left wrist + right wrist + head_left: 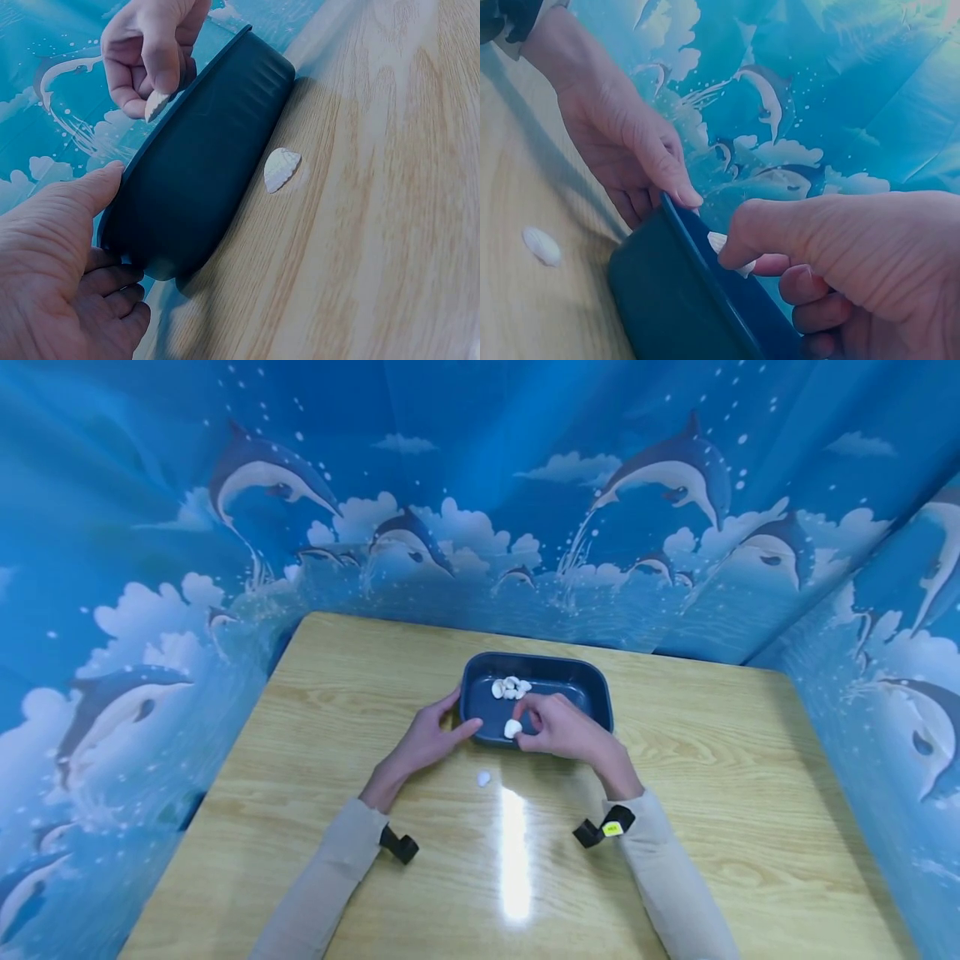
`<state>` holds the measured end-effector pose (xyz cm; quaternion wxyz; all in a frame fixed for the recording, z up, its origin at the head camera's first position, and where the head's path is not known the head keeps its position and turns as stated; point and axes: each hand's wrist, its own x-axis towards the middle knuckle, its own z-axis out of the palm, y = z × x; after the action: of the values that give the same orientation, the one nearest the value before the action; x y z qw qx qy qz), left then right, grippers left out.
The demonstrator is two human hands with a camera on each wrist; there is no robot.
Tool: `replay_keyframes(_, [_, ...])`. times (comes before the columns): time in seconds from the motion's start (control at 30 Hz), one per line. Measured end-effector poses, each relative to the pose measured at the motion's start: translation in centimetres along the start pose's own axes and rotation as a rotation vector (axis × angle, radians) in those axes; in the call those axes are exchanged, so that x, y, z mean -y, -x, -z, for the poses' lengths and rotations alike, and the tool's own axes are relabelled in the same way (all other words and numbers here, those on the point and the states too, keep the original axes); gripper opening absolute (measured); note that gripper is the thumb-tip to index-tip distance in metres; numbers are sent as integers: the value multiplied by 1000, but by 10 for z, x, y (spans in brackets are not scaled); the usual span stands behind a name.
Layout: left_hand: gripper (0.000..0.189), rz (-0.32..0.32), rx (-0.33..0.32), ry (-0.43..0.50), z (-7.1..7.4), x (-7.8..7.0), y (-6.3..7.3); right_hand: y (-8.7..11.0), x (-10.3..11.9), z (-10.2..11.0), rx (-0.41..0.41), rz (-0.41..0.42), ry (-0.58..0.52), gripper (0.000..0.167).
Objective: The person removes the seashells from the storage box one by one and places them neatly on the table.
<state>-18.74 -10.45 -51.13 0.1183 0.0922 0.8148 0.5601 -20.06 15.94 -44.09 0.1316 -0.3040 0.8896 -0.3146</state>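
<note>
A dark blue, deep rectangular dish point(570, 670) stands on the table, with several white seashells point(512, 687) lying inside near its left end. My left hand point(429, 737) grips the dish's left end, the thumb at the rim and the fingers along the outer wall. Over the near rim, my right hand point(564, 727) pinches one white, ribbed seashell point(512, 728) between thumb and finger. The left wrist view shows that pinched seashell point(156, 105) just beyond the rim. Another seashell point(483, 778) lies on the wood in front of the dish.
The wooden table point(720, 827) carries a bright light reflection near its middle. A blue curtain point(480, 468) printed with dolphins hangs behind the table and along its sides. Each wrist wears a black strap point(604, 827) with a small device.
</note>
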Motion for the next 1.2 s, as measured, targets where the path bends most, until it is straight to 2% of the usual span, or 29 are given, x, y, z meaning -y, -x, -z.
replay_keyframes(0.27, [91, -20, 5, 12, 0, 2, -1, 10, 6, -7, 11, -6, -33, 17])
replay_keyframes(0.5, [82, -3, 4, 16, 0, 3, -1, 16, 4, -16, -6, 16, -54, 18])
replay_keyframes(0.83, [100, 2, 1, 6, 0, 3, -2, 28, 5, -20, -23, 21, -78, 18])
replay_keyframes(1.0, [98, -2, 5, 1, 0, 3, -1, 33, 9, -21, -29, 29, -75, 19])
replay_keyframes(1.2, [84, 14, 2, 3, 0, 0, -1, 39, 14, -22, -40, 60, -58, 19])
